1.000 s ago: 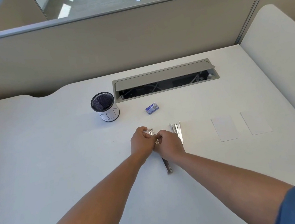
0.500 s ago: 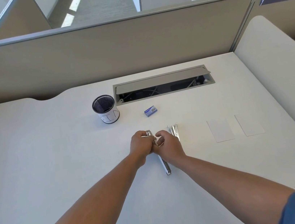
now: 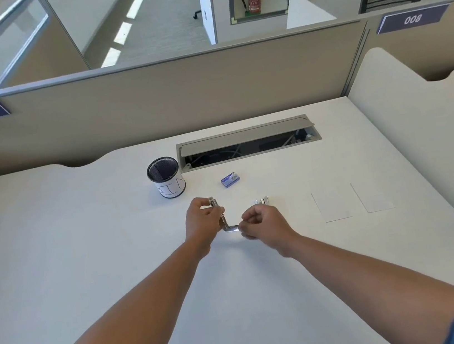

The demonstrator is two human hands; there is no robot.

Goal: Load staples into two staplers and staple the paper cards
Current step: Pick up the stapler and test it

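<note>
We see both forearms reaching forward over the white desk (image 3: 85, 250), bare to the blue short sleeves at the bottom edge. The left hand (image 3: 202, 222) is turned knuckles-outward, its fingers curled and pinching the upper part of a metal stapler (image 3: 222, 219), which is swung open into an L: one shiny arm rises between the left fingertips, the other runs sideways toward the right hand (image 3: 262, 225). The right fingers are curled in tight, thumb and forefinger pinching the free end of that horizontal arm; the remaining fingers are pressed together into the palm. Whether staples sit in the channel we cannot tell; the metal is small and glare-washed.

Just beyond the right knuckles lies the second stapler (image 3: 262, 200), chrome, mostly hidden by the hand. Beyond the gap between the two hands sits a small blue staple box (image 3: 230, 179), rectangular card. Beyond the left fingers stands a black mesh pen cup (image 3: 166, 177), cylindrical, with a white paper band carrying hand-drawn letters. To the right of the right hand, well apart from it, two white paper cards (image 3: 332, 204) lie flat side by side, matte, nearly blending into the desk. Behind the box a grey cable tray (image 3: 245, 143) stands open, lid tilted up.
</note>
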